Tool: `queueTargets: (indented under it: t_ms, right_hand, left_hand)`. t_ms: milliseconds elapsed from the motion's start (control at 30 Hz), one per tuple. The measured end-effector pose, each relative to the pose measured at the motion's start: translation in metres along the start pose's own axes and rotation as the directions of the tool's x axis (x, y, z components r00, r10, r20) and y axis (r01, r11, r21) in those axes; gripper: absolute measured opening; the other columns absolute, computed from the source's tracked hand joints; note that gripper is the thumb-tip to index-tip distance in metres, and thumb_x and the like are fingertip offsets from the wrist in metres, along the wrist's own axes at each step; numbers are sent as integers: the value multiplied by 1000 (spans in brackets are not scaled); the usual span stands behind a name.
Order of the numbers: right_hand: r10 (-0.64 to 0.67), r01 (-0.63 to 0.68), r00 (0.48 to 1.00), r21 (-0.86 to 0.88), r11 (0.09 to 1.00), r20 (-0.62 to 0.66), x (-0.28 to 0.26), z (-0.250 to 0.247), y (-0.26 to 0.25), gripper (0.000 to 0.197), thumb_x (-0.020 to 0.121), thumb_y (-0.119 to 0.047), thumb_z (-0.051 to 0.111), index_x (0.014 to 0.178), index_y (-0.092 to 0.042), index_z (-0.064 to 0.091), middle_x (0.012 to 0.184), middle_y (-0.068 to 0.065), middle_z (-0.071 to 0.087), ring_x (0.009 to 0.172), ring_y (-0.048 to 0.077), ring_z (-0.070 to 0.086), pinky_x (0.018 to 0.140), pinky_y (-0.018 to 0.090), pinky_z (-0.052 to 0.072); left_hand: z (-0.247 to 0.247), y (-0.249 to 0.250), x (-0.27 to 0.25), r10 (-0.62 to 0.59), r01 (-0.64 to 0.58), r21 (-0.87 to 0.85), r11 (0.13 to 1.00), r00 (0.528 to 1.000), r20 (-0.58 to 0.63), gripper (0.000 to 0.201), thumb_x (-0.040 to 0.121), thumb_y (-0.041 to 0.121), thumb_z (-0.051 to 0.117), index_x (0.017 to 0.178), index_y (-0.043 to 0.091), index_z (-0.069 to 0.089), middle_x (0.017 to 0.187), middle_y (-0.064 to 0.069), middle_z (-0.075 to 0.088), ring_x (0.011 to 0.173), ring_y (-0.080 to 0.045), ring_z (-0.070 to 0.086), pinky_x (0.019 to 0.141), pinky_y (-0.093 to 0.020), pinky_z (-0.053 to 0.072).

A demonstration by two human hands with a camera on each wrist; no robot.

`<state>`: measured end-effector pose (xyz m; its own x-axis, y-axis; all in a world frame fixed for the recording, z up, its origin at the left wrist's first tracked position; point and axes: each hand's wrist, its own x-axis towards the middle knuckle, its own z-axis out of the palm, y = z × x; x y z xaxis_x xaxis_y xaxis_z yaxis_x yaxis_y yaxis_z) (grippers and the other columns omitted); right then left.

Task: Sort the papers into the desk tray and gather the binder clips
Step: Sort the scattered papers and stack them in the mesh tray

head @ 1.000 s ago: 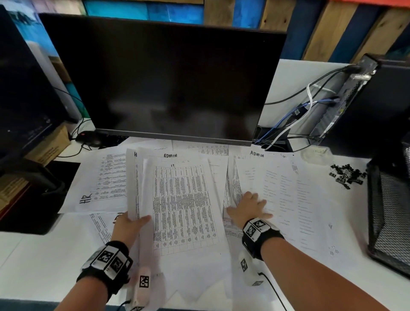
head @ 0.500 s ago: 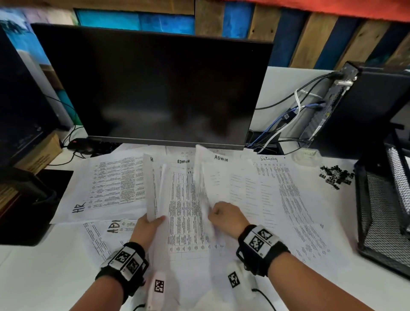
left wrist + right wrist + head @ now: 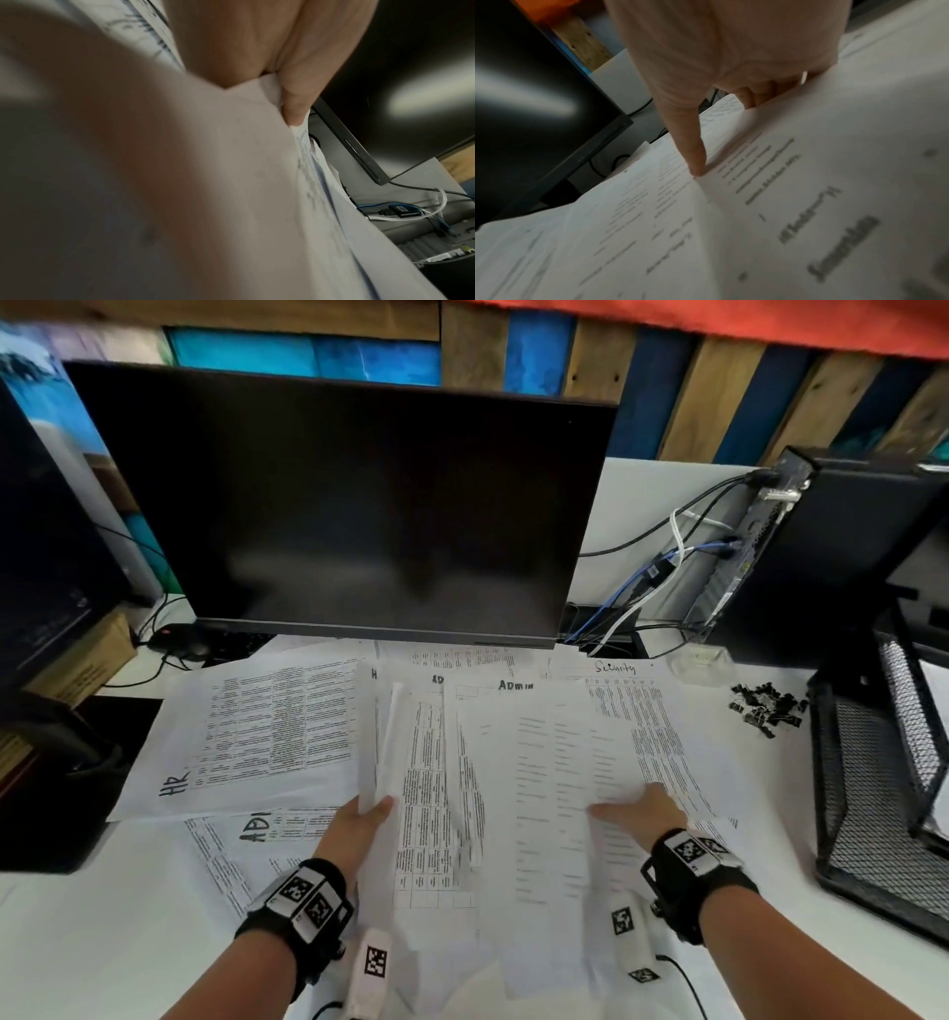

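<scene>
Printed papers lie overlapping across the white desk [image 3: 102, 916]. My left hand [image 3: 374, 809] grips the lower edge of a curled stack of papers [image 3: 395, 737], thumb on top; the left wrist view shows the thumb [image 3: 293, 101] pressed on the stack [image 3: 231, 162]. My right hand [image 3: 634, 809] pinches a sheet marked Admin [image 3: 534, 762], thumb on top and fingers under it; the thumb [image 3: 693, 154] presses the sheet [image 3: 808, 162] in the right wrist view. Black binder clips [image 3: 765, 706] lie in a loose pile at the right. The black mesh desk tray [image 3: 873, 762] stands at the far right.
A dark monitor [image 3: 359, 505] stands behind the papers. A computer tower [image 3: 847, 546] with cables [image 3: 647, 588] is at the back right, and a small clear box [image 3: 703, 660] sits near the clips. Sheets marked HR [image 3: 246, 737] and Security [image 3: 652, 726] lie flat.
My right hand went from resting flat on the papers to pinching the Admin sheet and has drawn it to the right. My left hand keeps hold of its stack.
</scene>
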<state>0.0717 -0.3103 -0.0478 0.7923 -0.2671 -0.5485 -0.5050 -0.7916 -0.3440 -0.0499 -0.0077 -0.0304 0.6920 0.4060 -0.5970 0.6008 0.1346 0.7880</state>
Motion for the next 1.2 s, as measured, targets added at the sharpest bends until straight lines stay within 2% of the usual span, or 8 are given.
queueTargets:
  t_ms: [67,167,267,367,500,700,1033,1200]
  right_hand:
    - [-41,41,999,71,997,2,15,20,1,115,26,-62,75,125,-10,49,125,12,58,117,32,53,100,44,44]
    - [-100,99,995,35,994,27,-25,27,-23,93,55,-50,79,130,-6,44,130,14,51,121,33,48,103,42,41]
    - [-197,192,978,65,979,74,-43,45,-32,77,71,-43,71,131,-5,43,130,15,49,121,32,47,103,41,41]
    - [-276,262,955,128,957,111,-47,52,-34,65,74,-43,63,126,-8,48,126,13,54,117,31,51,100,43,44]
    - [-214,211,974,-42,977,-77,-39,27,-23,61,84,-38,56,136,-10,39,138,14,41,126,33,38,104,42,37]
    - [-174,143,982,-312,939,-73,-30,20,-1,95,74,-54,61,146,-11,17,154,13,18,142,33,18,113,54,22]
    - [-379,284,920,-494,821,-102,-30,12,0,34,90,-24,44,122,-16,46,126,5,52,113,29,49,93,43,45]
    - [-606,590,789,-149,793,-102,-40,11,-14,16,94,-8,38,101,-7,52,108,6,56,88,21,55,77,26,43]
  left_hand:
    - [5,0,1,0,0,-25,1000,1000,-1,64,84,48,59,132,8,48,124,-11,60,115,-33,55,102,-48,41]
    - [11,-1,6,48,-44,-95,995,998,40,103,49,65,78,132,13,50,127,-4,60,120,-28,54,107,-49,37]
    - [16,-4,8,65,-54,-102,993,992,112,113,17,55,89,117,10,61,109,-7,71,102,-26,66,98,-47,48]
    - [16,-3,4,78,-74,-50,996,993,86,85,42,28,92,116,0,61,109,-16,69,95,-29,66,91,-44,51]
    - [5,-1,-1,94,-94,-13,995,995,-16,28,79,-3,68,106,-4,58,90,-11,65,75,-23,60,66,-30,48]
    - [-12,-15,14,21,-29,-82,996,996,-92,39,73,2,73,109,-3,61,97,-21,68,94,-40,63,89,-60,47]
    - [-11,-19,14,53,-62,-82,995,993,-109,36,76,3,72,110,-2,58,98,-19,65,92,-36,62,83,-44,49]
    - [-6,-13,11,77,-84,-86,993,994,-83,32,78,2,70,107,0,58,97,-18,64,87,-32,61,80,-40,48]
